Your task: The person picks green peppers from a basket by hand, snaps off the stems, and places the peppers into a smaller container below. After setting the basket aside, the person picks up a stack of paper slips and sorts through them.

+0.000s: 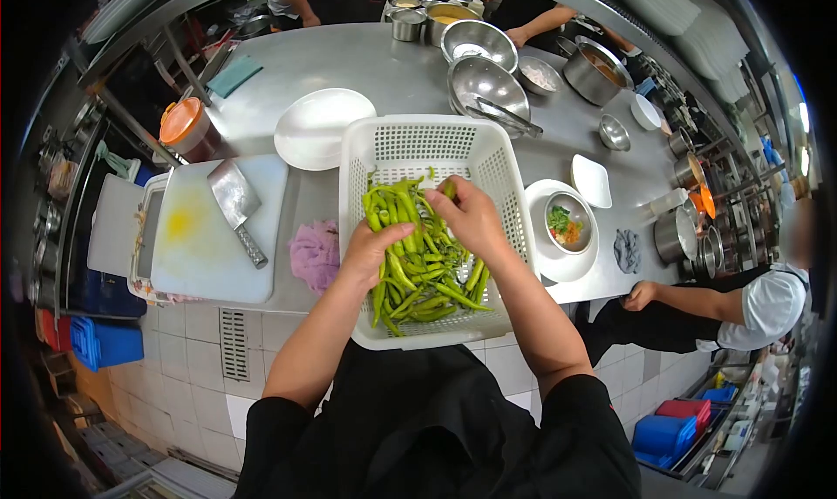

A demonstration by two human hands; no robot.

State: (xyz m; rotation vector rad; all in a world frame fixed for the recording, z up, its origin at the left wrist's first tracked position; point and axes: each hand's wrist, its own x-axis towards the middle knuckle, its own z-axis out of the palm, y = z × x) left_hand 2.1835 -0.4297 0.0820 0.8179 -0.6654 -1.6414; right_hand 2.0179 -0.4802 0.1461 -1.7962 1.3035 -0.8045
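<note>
In front of me a white perforated plastic basket [501, 163] holds many long green chili peppers [427, 285]. My left hand [370, 253] is closed around a bunch of these peppers at the basket's left side, thumb across them. My right hand [471, 218] is over the right part of the basket, its thumb and fingers pinched together at the top of the bunch. A piece of green pepper shows at its fingertips, partly hidden by the fingers. Loose peppers lie below both hands.
To the left, a cleaver [234, 195] lies on a white cutting board [196, 259], near a purple cloth [315, 255]. A white oval plate [323, 128] sits behind. Metal bowls [488, 89] with tongs stand at the back. On the right are a small bowl [568, 222] and a person [697, 307].
</note>
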